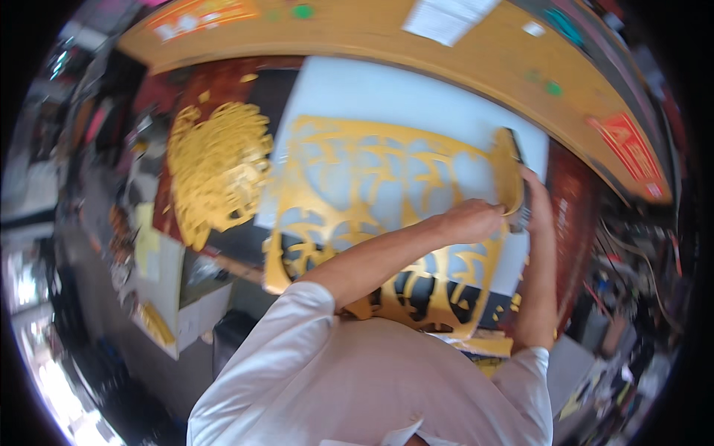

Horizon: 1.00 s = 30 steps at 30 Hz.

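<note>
A yellow sheet (349,212) riddled with rows of curved cut-out holes lies across a white board (342,89). Over its right edge, a curved yellow piece (508,175) stands up, blurred, against a dark-edged curved tool (516,149). My left hand (476,221) reaches across to the right, its fingers closed at the yellow piece's lower end. From the right side, my right hand (537,195) is closed around the tool, partly hiding it. Blur keeps the tool's exact kind from showing.
A heap of curved yellow pieces (223,175) sits left of the sheet on the dark red worktable (573,215). A tan wooden shelf (357,33) crosses the far side, with white papers (446,18) on it. Cables (632,249) and clutter lie at the right.
</note>
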Each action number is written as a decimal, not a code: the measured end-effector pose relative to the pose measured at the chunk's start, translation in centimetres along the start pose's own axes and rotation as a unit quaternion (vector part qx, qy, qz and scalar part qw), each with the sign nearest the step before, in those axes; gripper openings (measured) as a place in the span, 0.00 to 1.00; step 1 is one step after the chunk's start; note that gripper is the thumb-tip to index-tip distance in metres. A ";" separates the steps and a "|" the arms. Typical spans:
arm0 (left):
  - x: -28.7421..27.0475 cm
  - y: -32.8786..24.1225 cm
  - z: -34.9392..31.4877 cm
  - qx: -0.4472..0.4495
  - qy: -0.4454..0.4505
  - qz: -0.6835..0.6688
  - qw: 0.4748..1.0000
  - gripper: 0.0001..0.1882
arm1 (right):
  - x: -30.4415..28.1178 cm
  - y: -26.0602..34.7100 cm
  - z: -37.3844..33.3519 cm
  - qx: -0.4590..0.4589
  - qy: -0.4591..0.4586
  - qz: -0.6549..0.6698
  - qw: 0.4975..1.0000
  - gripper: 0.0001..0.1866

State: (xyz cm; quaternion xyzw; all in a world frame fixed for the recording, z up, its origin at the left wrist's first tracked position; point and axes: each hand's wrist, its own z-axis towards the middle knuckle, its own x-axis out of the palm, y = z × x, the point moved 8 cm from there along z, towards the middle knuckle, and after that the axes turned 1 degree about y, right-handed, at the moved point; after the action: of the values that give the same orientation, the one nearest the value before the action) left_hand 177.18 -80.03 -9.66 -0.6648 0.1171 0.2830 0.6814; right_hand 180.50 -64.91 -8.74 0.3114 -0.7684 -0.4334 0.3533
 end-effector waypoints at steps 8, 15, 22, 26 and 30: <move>-26.4 13.1 -38.0 -0.388 -0.387 0.082 0.833 0.13 | -1.6 -2.0 0.0 0.059 0.063 0.137 0.987 0.31; -24.8 16.9 -57.8 -0.448 -0.468 -0.165 0.744 0.23 | -1.6 -2.0 0.4 0.043 0.046 0.132 0.989 0.29; -23.7 16.9 -57.9 -0.488 -0.467 -0.177 0.715 0.17 | -3.0 -1.1 -2.4 -0.023 0.039 0.053 0.998 0.28; -23.1 19.0 -59.2 -0.418 -0.515 -0.208 0.719 0.16 | -6.8 -1.0 -9.2 -0.066 -0.024 0.079 0.994 0.32; -22.0 23.1 -61.4 -0.378 -0.516 -0.279 0.716 0.27 | -8.6 0.1 -17.9 -0.076 -0.044 0.154 0.984 0.35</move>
State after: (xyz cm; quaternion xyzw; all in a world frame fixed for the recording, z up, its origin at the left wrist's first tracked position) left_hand 160.09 -145.76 -22.76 -0.6204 -0.5601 0.4003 0.3757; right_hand 199.83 -66.11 -4.23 0.1419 -0.7871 -0.4440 0.4040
